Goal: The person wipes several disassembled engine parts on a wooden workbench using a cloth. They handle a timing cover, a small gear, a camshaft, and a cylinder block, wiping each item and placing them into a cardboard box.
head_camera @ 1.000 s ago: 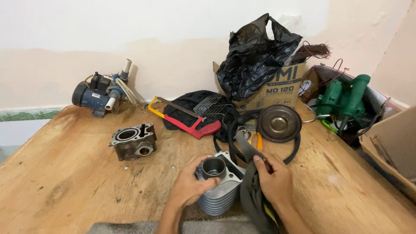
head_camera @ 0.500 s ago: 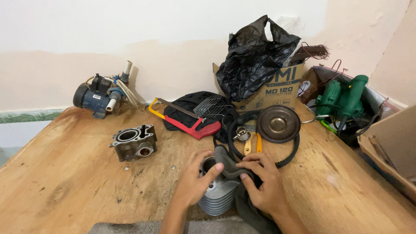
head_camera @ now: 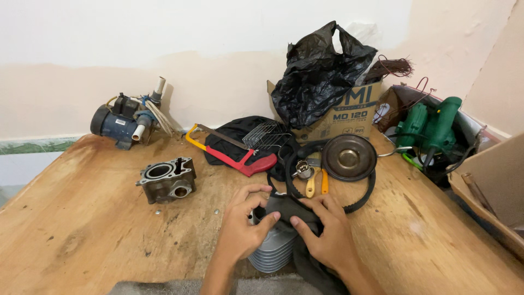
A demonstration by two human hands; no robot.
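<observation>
the finned metal cylinder (head_camera: 274, 250) is standing at the near edge of the wooden table (head_camera: 82, 229), and you are pressing a black rubber piece (head_camera: 286, 210) over its top, your left hand (head_camera: 240, 229) and right hand (head_camera: 325, 235) both gripping it. behind, a brown cardboard box (head_camera: 349, 117) with a dark printed label is holding a crumpled black plastic bag (head_camera: 319, 74), and an open box (head_camera: 409, 101) to the right is holding a green power tool (head_camera: 431, 125).
</observation>
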